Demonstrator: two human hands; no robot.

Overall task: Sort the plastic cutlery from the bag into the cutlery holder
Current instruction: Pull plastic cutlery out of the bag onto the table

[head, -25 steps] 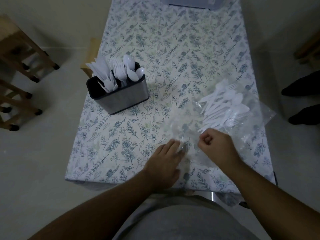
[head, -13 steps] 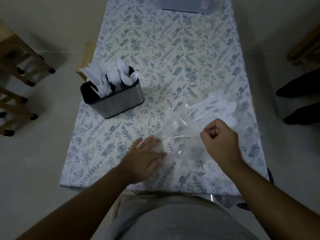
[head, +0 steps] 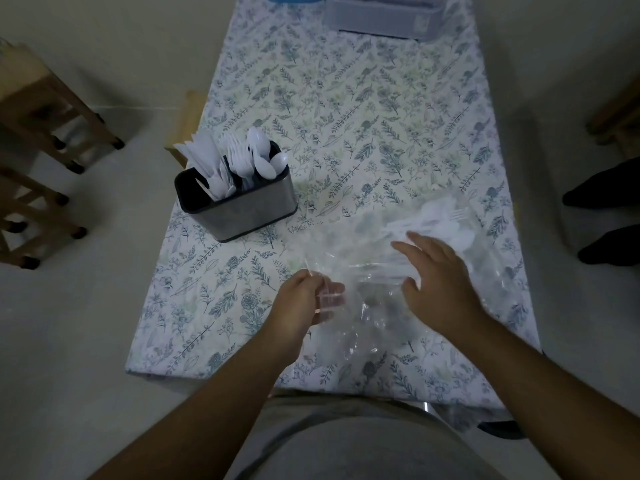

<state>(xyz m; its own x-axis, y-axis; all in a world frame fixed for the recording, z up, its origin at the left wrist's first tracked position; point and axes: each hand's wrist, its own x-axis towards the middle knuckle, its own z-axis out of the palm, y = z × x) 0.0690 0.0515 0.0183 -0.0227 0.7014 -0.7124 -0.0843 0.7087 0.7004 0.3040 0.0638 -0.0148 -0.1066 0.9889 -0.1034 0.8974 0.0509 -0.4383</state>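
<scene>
A clear plastic bag (head: 374, 271) lies on the table's near right part, with white plastic cutlery (head: 440, 225) blurred inside its far end. My left hand (head: 304, 304) pinches the bag's near left edge, fingers curled round the film. My right hand (head: 436, 282) hovers over the bag's middle with fingers spread and straight, holding nothing. The steel cutlery holder (head: 249, 209) stands to the left. It holds white knives, forks and spoons (head: 239, 161) in separate compartments.
The table (head: 346, 98) has a floral cloth. A grey plastic box (head: 384, 15) sits at its far end. Wooden stools (head: 41, 116) stand on the floor at left. Someone's dark shoes (head: 606, 216) are at right. A small wooden piece (head: 187, 123) shows behind the holder.
My right hand has opened from a fist and spread over the bag. My left hand went from lying flat on the bag to pinching its edge. The camera drew closer.
</scene>
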